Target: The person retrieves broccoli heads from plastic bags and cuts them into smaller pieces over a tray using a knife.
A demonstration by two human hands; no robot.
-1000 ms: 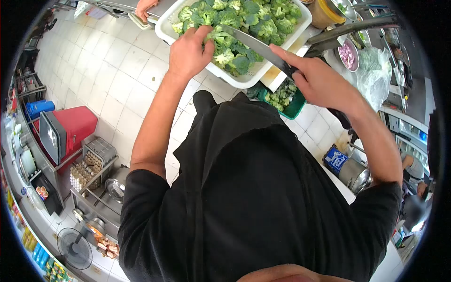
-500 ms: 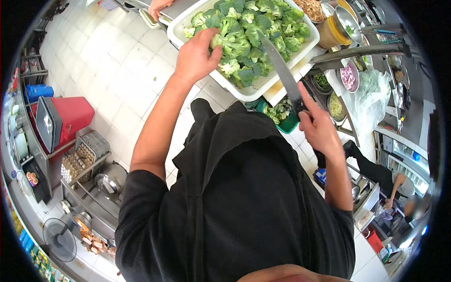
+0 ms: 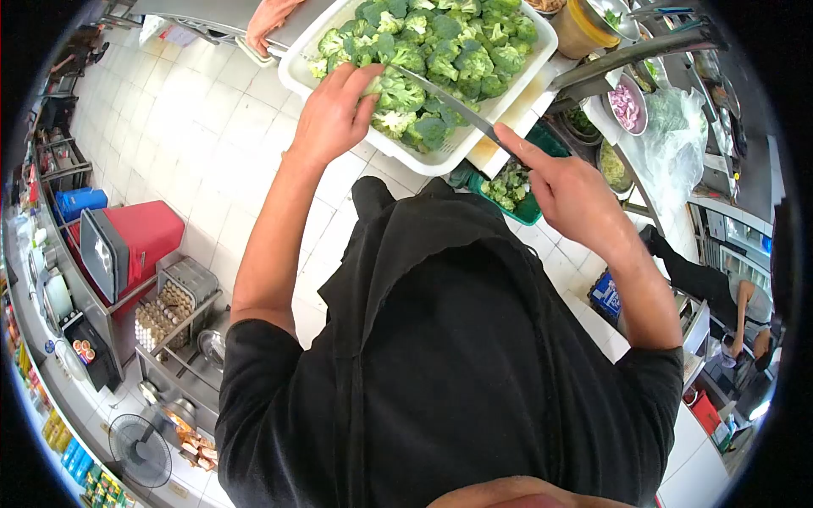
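A white basket (image 3: 298, 74) full of cut broccoli florets (image 3: 461, 63) stands at the top centre. My left hand (image 3: 337, 110) is closed on a piece of broccoli (image 3: 398, 91) over the basket's near left part. In my right hand (image 3: 576, 190) is a large knife (image 3: 461, 108), its blade pointing up and left across the basket, the tip close to my left fingers and that broccoli. The knife's handle is mostly hidden by my right hand. Below the basket's right corner, a green crate (image 3: 529, 210) holds more broccoli pieces.
A white cutting board (image 3: 523, 120) lies under the basket's right side. Further right are a bowl of chopped purple onion (image 3: 625, 107), a clear plastic bag (image 3: 673, 144) and a yellow-rimmed tub (image 3: 584, 30). A co-worker (image 3: 732, 300) is at the far right; a red cooler (image 3: 148, 241) stands left.
Half a second ago the knife was raised to the right, away from my left hand; now its tip is back at the broccoli. My right hand has moved with it. The view has shifted slightly.
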